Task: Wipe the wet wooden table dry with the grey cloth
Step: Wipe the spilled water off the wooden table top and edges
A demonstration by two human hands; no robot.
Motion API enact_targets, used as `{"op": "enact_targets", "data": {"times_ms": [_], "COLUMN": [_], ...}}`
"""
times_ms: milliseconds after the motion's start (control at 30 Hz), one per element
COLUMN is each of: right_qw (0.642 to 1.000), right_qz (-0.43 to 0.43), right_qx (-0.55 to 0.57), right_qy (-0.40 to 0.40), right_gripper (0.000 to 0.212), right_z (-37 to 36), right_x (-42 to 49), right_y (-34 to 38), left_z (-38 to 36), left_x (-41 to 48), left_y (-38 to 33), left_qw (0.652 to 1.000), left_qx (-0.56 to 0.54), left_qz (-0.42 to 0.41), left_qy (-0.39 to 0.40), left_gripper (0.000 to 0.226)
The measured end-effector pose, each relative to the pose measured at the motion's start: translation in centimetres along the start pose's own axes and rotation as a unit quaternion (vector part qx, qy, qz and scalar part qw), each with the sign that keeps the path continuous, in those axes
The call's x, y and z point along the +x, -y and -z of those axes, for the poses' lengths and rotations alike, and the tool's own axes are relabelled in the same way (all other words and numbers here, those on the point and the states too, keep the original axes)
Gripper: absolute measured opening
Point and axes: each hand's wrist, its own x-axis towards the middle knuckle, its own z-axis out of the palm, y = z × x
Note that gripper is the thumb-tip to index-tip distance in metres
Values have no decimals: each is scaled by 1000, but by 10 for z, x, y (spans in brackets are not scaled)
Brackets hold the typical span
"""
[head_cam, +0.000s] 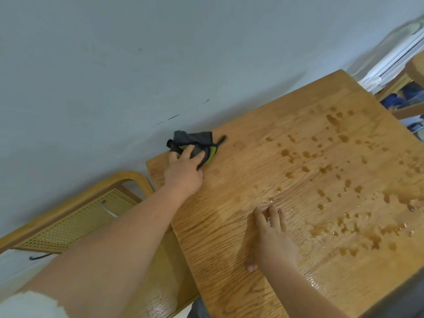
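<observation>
The wooden table (241, 226) fills the right half of the head view, with many water drops and puddles (358, 223) across its right and middle parts. A crumpled grey cloth (195, 138) with a green patch lies at the table's far left corner, by the wall. My left hand (184, 167) reaches out over that corner and its fingers close on the cloth. My right hand (274, 235) rests flat on the tabletop, fingers spread, at the edge of the wet area, and holds nothing.
A pale wall (114, 76) runs along the table's far edge. A wooden chair with a woven cane back (75, 221) stands at the table's left side. Another wooden chair (410, 88) and a white appliance (390, 63) are at the far right.
</observation>
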Motion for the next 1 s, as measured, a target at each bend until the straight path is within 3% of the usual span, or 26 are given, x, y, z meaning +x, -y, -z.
{"op": "enact_targets", "data": {"times_ms": [33,100,167,233,300,367,433,500,600,633,700,767,833,900,1000], "right_qw": [1000,1000,1000,1000,1000,1000,1000,1000,1000,1000,999,999,999,999,999], "right_qz": [2,7,10,14,14,13,12,19,26,28,30,27,24,26,28], "right_qx": [-1,-3,-2,3,5,7,11,9,6,7,12,17,17,16,19], "right_qy": [0,2,4,5,4,8,11,10,9,9,9,14,20,21,20], "right_gripper": [148,149,151,151,152,154,154,153,152,151,150,151,151,151,148], "right_z": [0,1,1,1,0,-1,-2,-2,-2,-1,-1,-1,-2,-3,-4], "right_x": [-1,0,0,2,4,4,4,4,4,5,6,7,7,8,8], "right_y": [-1,-2,-2,-1,-1,-2,-5,-6,-7,-7,-6,-6,-7,-9,-9], "left_z": [-3,-12,-14,-6,2,6,2,-6,-14,-10,-3,1,-6,-18,-31], "left_x": [-6,-25,-33,-14,13,34,38,25,6,10,28,37,26,-5,-44], "left_y": [-12,-31,-34,-23,-20,-32,-55,-76,-74,-66,-53,-51,-62,-73,-58], "left_qw": [1000,992,959,939,957,993,1000,997,950,936,948,986,998,993,950], "left_qx": [-4,26,69,86,86,23,-19,-6,54,59,64,22,-6,17,72], "left_qz": [-6,-115,-264,-318,-265,-113,-19,-69,-299,-336,-304,-162,-66,-112,-297], "left_qy": [6,34,82,102,79,30,10,29,72,85,74,26,2,12,59], "left_gripper": [55,55,55,55,56,54,54,55,54,54,54,53,53,55,57]}}
